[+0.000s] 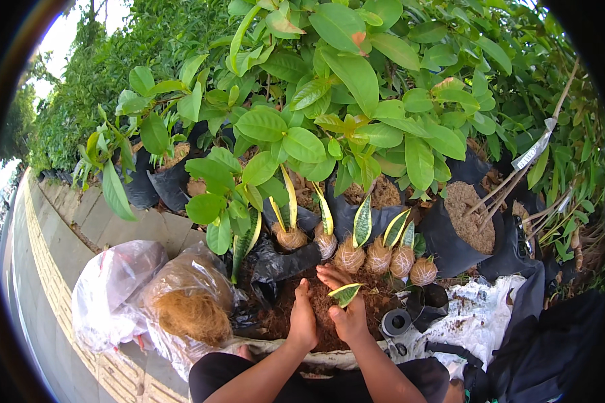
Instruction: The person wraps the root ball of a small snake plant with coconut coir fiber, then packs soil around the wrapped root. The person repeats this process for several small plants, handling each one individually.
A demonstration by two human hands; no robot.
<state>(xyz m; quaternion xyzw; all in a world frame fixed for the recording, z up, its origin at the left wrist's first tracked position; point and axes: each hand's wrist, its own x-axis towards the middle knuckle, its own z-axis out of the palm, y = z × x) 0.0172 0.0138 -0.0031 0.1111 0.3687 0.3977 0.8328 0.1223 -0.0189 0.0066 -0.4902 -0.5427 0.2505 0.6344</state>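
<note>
My left hand [303, 318] is cupped upright over loose reddish-brown soil [324, 327], palm turned inward, with no object visible in it. Facing it, a short gap away, is my right hand [350, 315]. A small yellow-edged snake plant leaf [345, 294] lies across the right palm, its lower end by the thumb. Just beyond the fingers stands a row of several snake plants in fibre root balls wound with pale string, among them one ball [349, 258] near the middle and another [423, 272] at the right end.
At left, a clear plastic bag [196, 267] holds brown coconut fibre [191, 315]. A tape roll [396, 322] and scissors [397, 348] lie right of my hands, near a white sack [479, 317]. Leafy shrubs [302, 126] in black grow bags [456, 231] overhang the back; paving [80, 282] runs along the left.
</note>
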